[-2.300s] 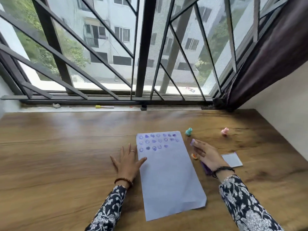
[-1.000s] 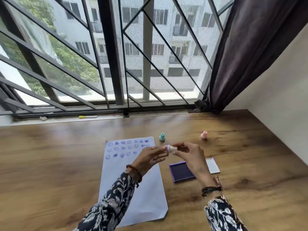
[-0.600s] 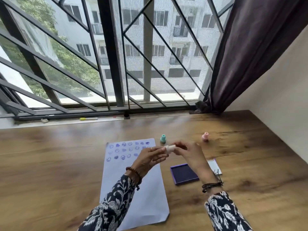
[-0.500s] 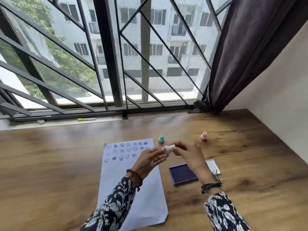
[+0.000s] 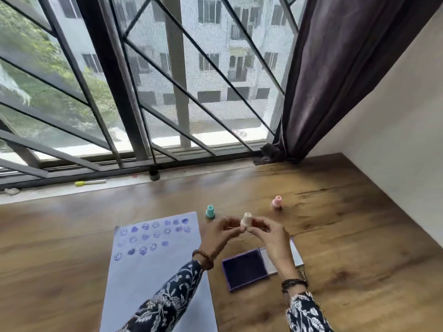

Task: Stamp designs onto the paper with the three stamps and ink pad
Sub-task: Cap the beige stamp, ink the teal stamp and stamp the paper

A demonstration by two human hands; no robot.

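A small cream stamp (image 5: 246, 219) is held above the table between the fingertips of my left hand (image 5: 219, 236) and my right hand (image 5: 271, 238). Below the hands lies the open purple ink pad (image 5: 244, 268), its lid (image 5: 296, 256) folded out to the right. The white paper (image 5: 153, 271) lies to the left, with three rows of purple smiley and heart prints at its far end. A teal stamp (image 5: 210, 211) stands by the paper's far right corner. A pink stamp (image 5: 276, 202) stands further right.
The wooden table (image 5: 359, 248) meets a white wall (image 5: 395, 121) on the right and a barred window (image 5: 143, 92) at the back. A dark curtain (image 5: 335, 68) hangs in the corner. A yellow marker (image 5: 90, 182) lies on the sill.
My left hand left the paper and joined my right hand on the cream stamp. The stamp has turned from lying sideways to more upright between the fingers. The camera view shifted right.
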